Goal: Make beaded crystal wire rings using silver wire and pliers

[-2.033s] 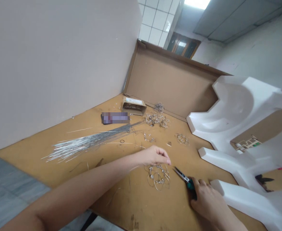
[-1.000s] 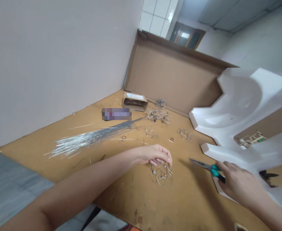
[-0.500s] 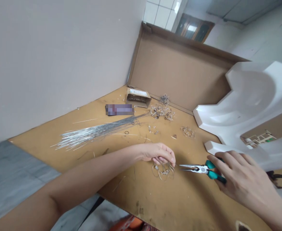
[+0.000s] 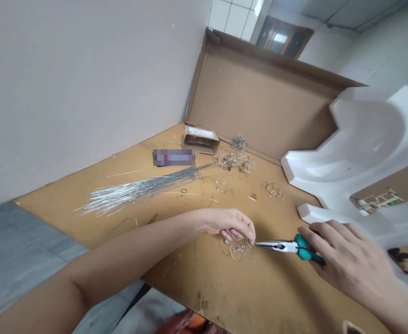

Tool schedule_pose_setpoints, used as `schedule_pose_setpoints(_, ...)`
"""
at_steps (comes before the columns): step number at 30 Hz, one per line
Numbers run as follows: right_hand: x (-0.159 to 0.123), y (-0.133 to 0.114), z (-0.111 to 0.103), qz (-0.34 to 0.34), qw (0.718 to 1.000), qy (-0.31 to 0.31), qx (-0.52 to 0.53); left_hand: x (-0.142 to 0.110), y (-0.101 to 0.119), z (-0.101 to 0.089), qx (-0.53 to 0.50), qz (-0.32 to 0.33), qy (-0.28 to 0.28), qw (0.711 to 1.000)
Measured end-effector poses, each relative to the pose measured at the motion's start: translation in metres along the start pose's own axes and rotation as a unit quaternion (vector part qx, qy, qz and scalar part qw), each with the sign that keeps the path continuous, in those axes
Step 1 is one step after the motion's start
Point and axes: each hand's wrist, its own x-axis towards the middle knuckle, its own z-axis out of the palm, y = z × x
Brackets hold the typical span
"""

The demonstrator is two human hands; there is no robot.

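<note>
My left hand (image 4: 236, 225) is closed in a pinch on a looped piece of thin wire (image 4: 236, 250), which hangs below the fingers in several rings. My right hand (image 4: 346, 255) is wrapped round the green handles of long-nose pliers (image 4: 283, 246). The pliers' jaws are closed and their tip meets the wire end right beside my left fingertips; what lies between the jaws is too small to make out. A bundle of straight silvery wires (image 4: 130, 190) lies on the wooden table (image 4: 252, 297) beyond my left forearm.
Behind the hands lie a pile of small wire pieces (image 4: 235, 160), a loose wire ring cluster (image 4: 272, 190) and another wire loop (image 4: 222, 186). A small open cardboard box (image 4: 201, 139) stands near a blurred purple packet (image 4: 174, 157). A brown board (image 4: 259, 97) and white moulded panel (image 4: 360, 134) stand at the back and right.
The pliers have moved slightly left to my left fingertips, and their jaws have closed from open. My left hand has barely moved.
</note>
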Motion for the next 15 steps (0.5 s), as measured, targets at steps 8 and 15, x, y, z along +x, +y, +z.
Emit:
schedule_pose_setpoints(8, 0.0033, -0.0017, -0.0053, -0.016, 1.0, 0.012, 0.004, 0.0011, -0.0026, -0.0006, -0.008, -0.009, -0.019, 1.0)
schedule_pose_setpoints(15, 0.0042, 0.0007, -0.0086, -0.012, 0.998, 0.022, 0.059, 0.0004, -0.0019, 0.0011, 0.004, 0.002, -0.017, 1.0)
